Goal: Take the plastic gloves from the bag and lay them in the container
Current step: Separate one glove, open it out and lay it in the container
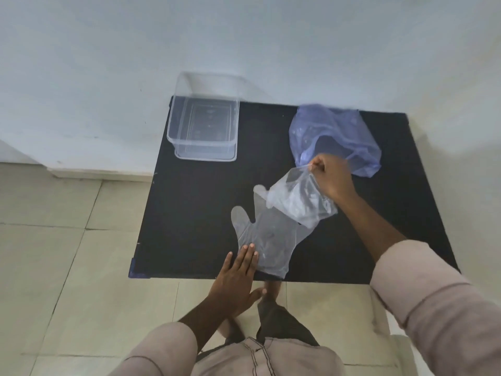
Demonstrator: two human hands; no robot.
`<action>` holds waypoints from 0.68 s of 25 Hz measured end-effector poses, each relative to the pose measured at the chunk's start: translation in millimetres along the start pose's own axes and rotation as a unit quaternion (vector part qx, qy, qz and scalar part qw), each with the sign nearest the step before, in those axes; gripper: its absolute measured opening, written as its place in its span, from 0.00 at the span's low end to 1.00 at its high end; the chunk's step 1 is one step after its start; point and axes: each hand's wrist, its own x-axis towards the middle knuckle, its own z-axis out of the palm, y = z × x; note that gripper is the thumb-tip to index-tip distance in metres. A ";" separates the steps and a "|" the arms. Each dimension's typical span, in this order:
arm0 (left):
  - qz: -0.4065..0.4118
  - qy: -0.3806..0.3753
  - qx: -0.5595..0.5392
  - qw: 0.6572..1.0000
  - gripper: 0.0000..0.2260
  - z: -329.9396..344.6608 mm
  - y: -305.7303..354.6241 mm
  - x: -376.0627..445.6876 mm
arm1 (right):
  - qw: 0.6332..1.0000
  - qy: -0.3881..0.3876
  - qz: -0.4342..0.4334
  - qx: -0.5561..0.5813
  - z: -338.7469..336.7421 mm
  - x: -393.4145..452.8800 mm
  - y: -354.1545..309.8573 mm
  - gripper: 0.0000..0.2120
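Note:
A clear plastic glove (267, 237) lies flat on the black table (195, 213), thumb pointing far left. My left hand (238, 278) rests flat with its fingertips pressing the glove's near edge. My right hand (332, 177) pinches a corner of a second clear glove (295, 202), which hangs lifted above the first one. A crumpled blue plastic bag (341, 131) sits at the back right of the table, just beyond my right hand. The clear rectangular container (202, 153) stands at the back left with nothing visible inside.
The table stands against a white wall. Pale floor tiles (67, 253) lie to the left and below the near edge. My own legs and clothing show at the bottom of the view.

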 end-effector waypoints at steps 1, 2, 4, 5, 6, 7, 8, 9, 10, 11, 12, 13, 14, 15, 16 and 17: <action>0.001 -0.023 0.015 1.000 0.39 -3.6 -0.4 0.6 | 1.000 0.013 -0.018 -0.008 -11.3 8.5 -3.8 0.08; 0.000 -0.039 0.024 0.999 0.39 -7.2 -0.4 0.8 | 0.999 0.023 -0.033 -0.017 -22.5 14.9 -8.7 0.08; -0.007 -0.074 0.028 0.997 0.40 -15.4 1.1 2.1 | 0.998 0.033 -0.052 -0.028 -38.6 25.1 -15.0 0.09; -0.009 -0.095 0.025 0.995 0.39 -20.6 1.2 3.0 | 0.997 0.031 -0.057 -0.030 -44.6 28.2 -17.3 0.09; -0.008 -0.115 0.020 0.993 0.39 -29.5 1.7 4.0 | 0.997 0.023 -0.063 -0.033 -49.8 29.5 -20.1 0.10; -0.005 -0.137 0.013 0.991 0.38 -43.4 1.9 5.7 | 0.996 0.013 -0.076 -0.040 -54.4 29.1 -23.3 0.09; -0.002 -0.151 -0.009 0.989 0.36 -62.8 2.3 7.9 | 0.995 0.002 -0.089 -0.049 -58.5 27.9 -27.6 0.09; -0.002 -0.142 -0.051 0.988 0.31 -88.4 4.0 9.6 | 0.993 -0.007 -0.107 -0.058 -62.8 25.5 -33.0 0.09; -0.004 -0.100 -0.104 0.990 0.26 -117.3 6.1 11.4 | 0.990 -0.013 -0.123 -0.067 -69.0 22.1 -39.8 0.09; -0.007 -0.027 -0.143 0.989 0.22 -147.9 8.0 13.0 | 0.987 -0.019 -0.140 -0.073 -76.4 18.3 -47.5 0.09; -0.011 0.067 -0.163 0.984 0.20 -179.7 10.2 13.5 | 0.983 -0.023 -0.163 -0.078 -84.6 14.2 -56.5 0.09; -0.018 0.171 -0.183 0.968 0.20 -210.0 12.3 13.4 | 0.977 -0.033 -0.189 -0.089 -92.8 10.1 -66.1 0.09; -0.022 0.263 -0.215 0.940 0.21 -236.6 13.4 14.7 | 0.969 -0.051 -0.217 -0.103 -100.7 6.0 -76.3 0.09; -0.024 0.324 -0.256 0.910 0.22 -258.8 13.2 17.6 | 0.961 -0.073 -0.239 -0.117 -108.3 2.2 -86.9 0.08; -0.021 0.344 -0.298 0.890 0.25 -278.8 12.8 20.6 | 0.954 -0.095 -0.253 -0.133 -114.3 -0.3 -95.9 0.08; -0.016 0.332 -0.334 0.882 0.28 -293.4 11.6 25.2 | 0.947 -0.106 -0.260 -0.154 -119.9 -3.9 -105.3 0.07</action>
